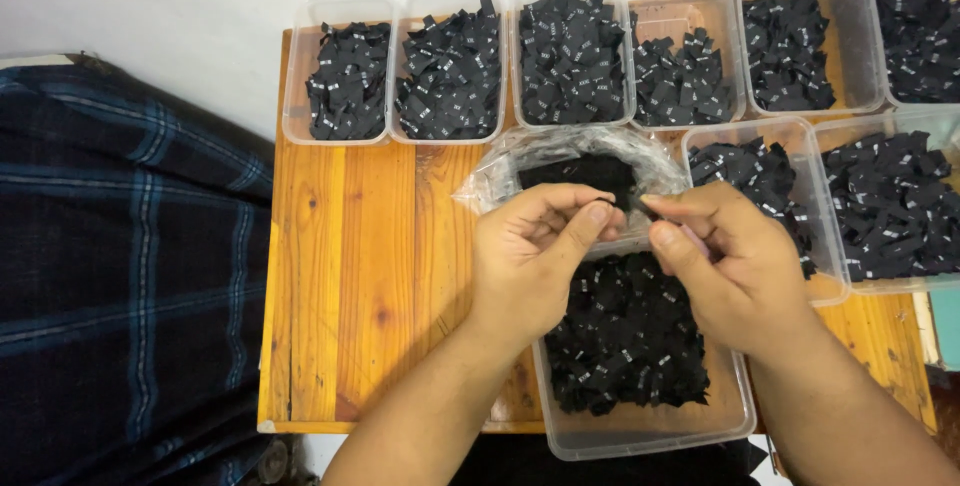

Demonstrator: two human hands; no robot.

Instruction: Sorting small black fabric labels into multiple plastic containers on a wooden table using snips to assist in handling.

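Black fabric labels fill nearly everything we see on this wooden table [350,276], and our two hands meet just above the middle of it. Our left hand [535,256] is curled, its thumb and forefinger pressed together on the near edge of a small stack of black labels [578,172]; our right hand [725,261] comes in from the other side, its thumb and fingertips pinching the same stack at its right end. The stack sits inside a crumpled clear plastic bag [500,171], which lies on the table just behind our knuckles and spreads out to either side of them. Directly under our hands stands a clear plastic tub [640,431] holding a loose heap of cut black labels with small white marks, its near rim reaching past the table's front edge. Along the back, against the white wall, we see a row of clear tubs [345,81] set side by side and touching, each packed with more of the same black pieces. Two further tubs [885,206] stand to the right of our hands, just in front of that row, the nearer one partly hidden behind our right hand. A dark blue checked cloth [120,276] lies to the left of the table.
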